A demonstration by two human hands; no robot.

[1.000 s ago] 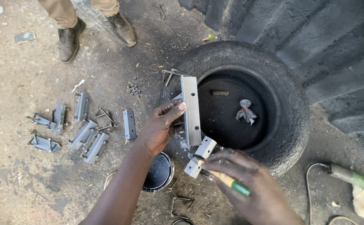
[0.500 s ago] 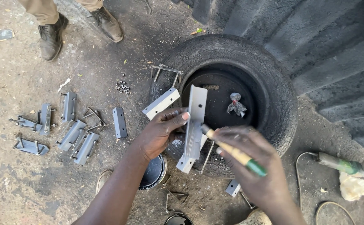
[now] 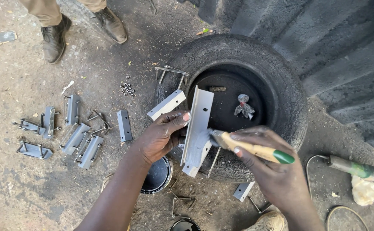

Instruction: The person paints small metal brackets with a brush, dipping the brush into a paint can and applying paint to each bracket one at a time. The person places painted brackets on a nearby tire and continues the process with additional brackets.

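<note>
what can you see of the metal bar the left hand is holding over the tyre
The metal bar is a long, flat-faced angle piece, pale grey, looking freshly painted. It stands tilted over the near edge of the tyre. The left hand grips its left edge midway. The brush in the right hand presses its bristles on the lower face.
</note>
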